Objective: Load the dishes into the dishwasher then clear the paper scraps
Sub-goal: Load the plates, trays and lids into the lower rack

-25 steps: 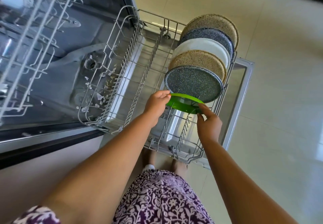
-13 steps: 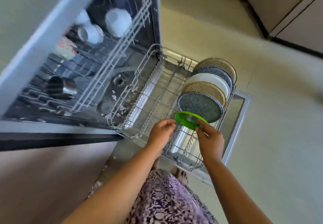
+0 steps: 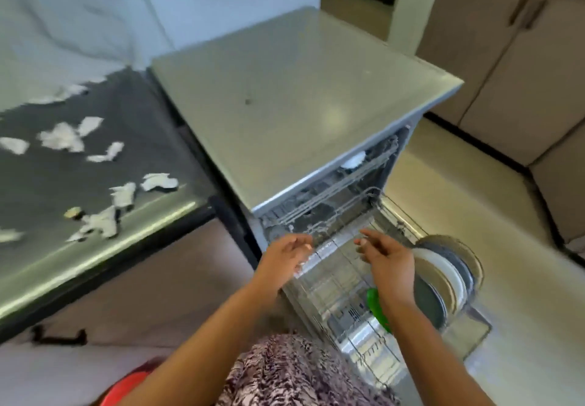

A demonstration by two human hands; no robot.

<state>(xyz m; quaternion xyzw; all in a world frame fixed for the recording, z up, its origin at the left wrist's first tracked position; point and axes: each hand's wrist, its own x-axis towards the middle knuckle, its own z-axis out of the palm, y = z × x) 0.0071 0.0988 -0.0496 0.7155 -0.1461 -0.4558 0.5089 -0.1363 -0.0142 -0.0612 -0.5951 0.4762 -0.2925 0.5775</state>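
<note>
The grey dishwasher stands open with its lower rack pulled out. Several plates stand on edge at the rack's right side. A green plate stands in the rack in front of them, partly hidden by my right forearm. My left hand and my right hand hover above the rack, both empty with fingers apart. Several white paper scraps lie scattered on the dark countertop to the left. The picture is blurred.
A white bowl sits in the upper rack, just inside the opening. Beige cabinets run along the right. Something red shows at the bottom edge beside my patterned dress. Pale floor tiles lie right of the dishwasher.
Both hands have let go of the green plate, which now stands in the lower rack. They have risen above the rack. My view has swung up and left, bringing in the countertop.
</note>
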